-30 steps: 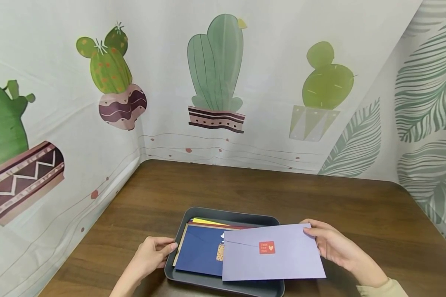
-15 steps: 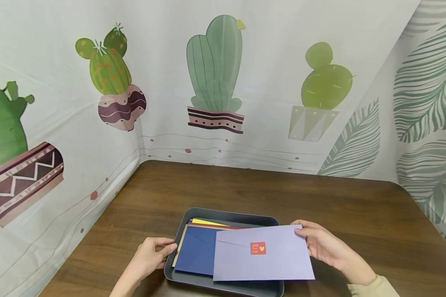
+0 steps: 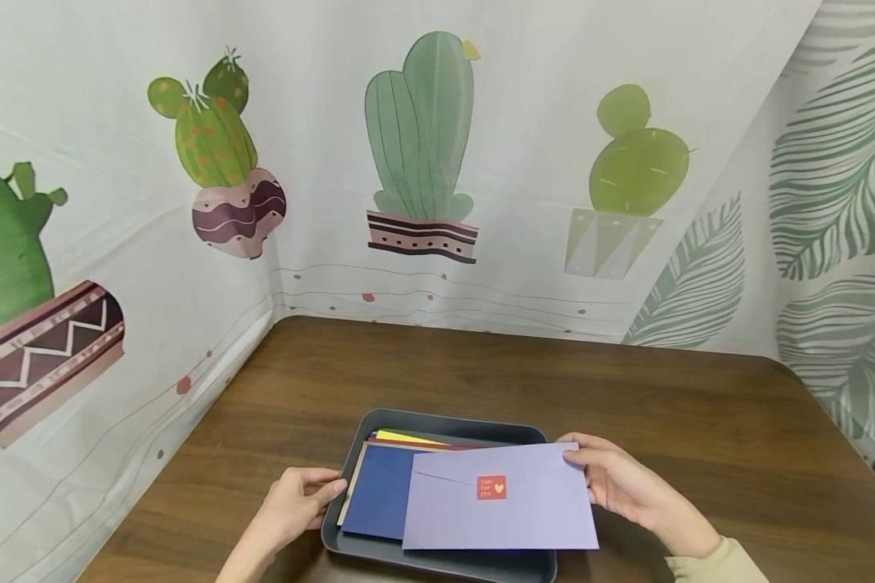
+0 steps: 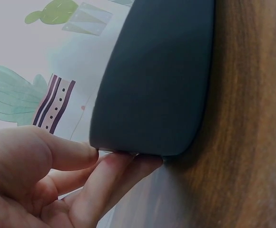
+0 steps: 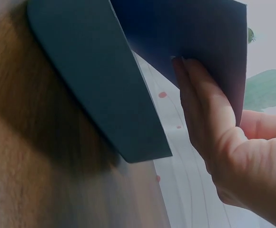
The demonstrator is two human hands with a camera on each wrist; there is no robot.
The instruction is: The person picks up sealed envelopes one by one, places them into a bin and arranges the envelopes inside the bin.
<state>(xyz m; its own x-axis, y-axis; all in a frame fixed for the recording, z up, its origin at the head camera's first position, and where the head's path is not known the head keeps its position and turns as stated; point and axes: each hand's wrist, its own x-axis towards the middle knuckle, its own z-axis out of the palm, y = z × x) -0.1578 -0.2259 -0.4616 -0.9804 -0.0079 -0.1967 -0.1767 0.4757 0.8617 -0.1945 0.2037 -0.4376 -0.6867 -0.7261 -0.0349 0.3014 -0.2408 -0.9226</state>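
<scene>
A lavender envelope (image 3: 525, 518) with a red "Just for you" heart sticker (image 3: 492, 487) slants over the right part of a dark grey tray (image 3: 379, 552). My right hand (image 3: 627, 490) pinches the envelope by its right edge, thumb on the front and fingers behind, as the right wrist view shows. Inside the tray lies a stack of envelopes, a blue envelope (image 3: 382, 494) on top; yellow and dark red edges peek out at the back. My left hand (image 3: 295, 502) grips the tray's left rim between thumb and fingers. The lavender envelope hides the stack's right part.
The tray stands near the front of a brown wooden table (image 3: 481, 364). Behind and to the left hangs a white cloth (image 3: 321, 162) printed with cacti; leaf-patterned cloth (image 3: 838, 162) is at the right.
My right hand has carried the lavender envelope leftward, further over the tray, covering more of the blue envelope and its decoration. The left hand keeps its place on the rim.
</scene>
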